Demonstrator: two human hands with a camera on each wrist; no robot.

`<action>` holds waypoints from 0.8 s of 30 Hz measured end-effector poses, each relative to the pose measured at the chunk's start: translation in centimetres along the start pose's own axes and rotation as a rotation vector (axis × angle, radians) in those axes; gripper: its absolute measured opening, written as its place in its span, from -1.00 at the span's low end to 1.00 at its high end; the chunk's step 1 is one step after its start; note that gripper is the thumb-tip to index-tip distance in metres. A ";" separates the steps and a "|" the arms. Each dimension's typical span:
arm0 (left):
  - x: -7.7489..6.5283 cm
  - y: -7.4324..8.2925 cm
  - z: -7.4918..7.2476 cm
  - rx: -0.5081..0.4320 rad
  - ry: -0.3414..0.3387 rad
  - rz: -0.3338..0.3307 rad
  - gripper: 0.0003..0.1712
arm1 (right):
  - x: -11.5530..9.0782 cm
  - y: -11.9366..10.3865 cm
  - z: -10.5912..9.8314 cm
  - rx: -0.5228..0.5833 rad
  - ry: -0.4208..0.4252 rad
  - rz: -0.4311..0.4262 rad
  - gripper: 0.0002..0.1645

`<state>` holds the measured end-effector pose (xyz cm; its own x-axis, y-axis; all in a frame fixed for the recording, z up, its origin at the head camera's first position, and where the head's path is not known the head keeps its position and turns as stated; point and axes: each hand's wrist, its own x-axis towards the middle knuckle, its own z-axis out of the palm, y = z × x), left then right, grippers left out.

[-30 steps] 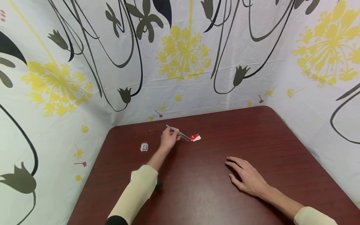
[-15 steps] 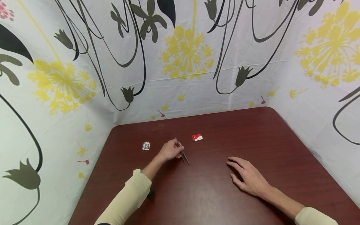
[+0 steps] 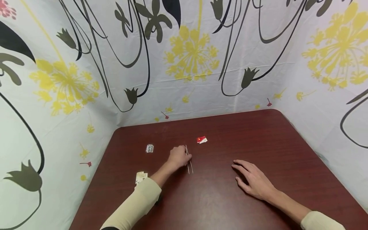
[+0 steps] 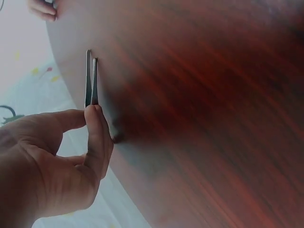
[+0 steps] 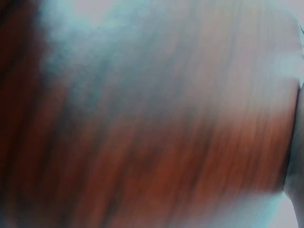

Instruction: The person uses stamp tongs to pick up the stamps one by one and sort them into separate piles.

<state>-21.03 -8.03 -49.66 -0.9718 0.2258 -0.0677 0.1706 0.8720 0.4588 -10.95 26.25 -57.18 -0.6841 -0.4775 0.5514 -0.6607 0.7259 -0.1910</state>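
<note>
In the head view my left hand (image 3: 179, 156) pinches a pair of metal tweezers (image 4: 88, 78) between thumb and fingers, over the middle of the table. The tips stand a little apart with nothing visible between them. Beyond that hand lie small red-and-white stamp-like papers (image 3: 202, 140). To its left is a little overlapping pile of grey stamp-like papers with white borders (image 3: 149, 148). Pale yellow ones (image 3: 140, 176) lie nearer, partly covered by the left sleeve. My right hand (image 3: 254, 180) rests on the table with fingers loosely spread, holding nothing.
The dark red wooden table (image 3: 230, 134) has rounded far corners. A white patterned cloth (image 3: 155, 73) hangs behind it and along both sides. Something small and dark (image 3: 158, 199) shows beside the left sleeve, mostly hidden. The right wrist view holds mainly blurred tabletop.
My left hand has drawn back from the red-and-white papers with the tweezers, whose tips have swung round toward me. More of the yellow papers shows now. The right hand stays put.
</note>
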 end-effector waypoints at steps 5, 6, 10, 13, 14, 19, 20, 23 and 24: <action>-0.3 0.5 0.6 0.037 0.030 -0.001 -0.68 | 0.0 0.0 -0.1 0.002 -0.003 0.006 -0.41; -0.4 0.5 0.7 0.042 0.037 0.000 -0.69 | 0.1 0.0 -0.1 0.003 0.000 0.002 -0.41; -0.3 0.5 1.2 0.049 0.051 0.000 -0.74 | 0.1 0.1 0.0 0.005 0.010 -0.012 -0.40; -0.4 0.5 1.5 0.047 0.073 -0.006 -0.73 | 0.1 0.2 0.0 0.006 0.004 -0.012 -0.39; -0.4 0.5 1.5 0.046 0.082 -0.007 -0.71 | 0.1 0.2 0.0 0.007 0.004 -0.013 -0.38; -0.5 0.4 1.8 0.026 0.122 -0.009 -0.60 | 0.2 0.5 -0.1 0.005 -0.005 -0.009 -0.39; -0.5 0.3 1.8 0.016 0.124 -0.009 -0.58 | 0.2 0.6 -0.1 0.005 -0.005 -0.009 -0.39; -0.8 0.1 1.8 -0.033 0.126 -0.008 -0.55 | 0.2 1.0 -0.3 0.022 -0.010 -0.006 -0.37; -1.0 0.0 1.8 -0.047 0.128 -0.004 -0.55 | 0.2 1.1 -0.3 0.031 -0.009 -0.003 -0.37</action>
<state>-19.77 -7.42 -51.20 -0.9858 0.1622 0.0422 0.1614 0.8507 0.5002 -11.69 27.09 -57.02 -0.6846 -0.4843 0.5448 -0.6720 0.7089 -0.2142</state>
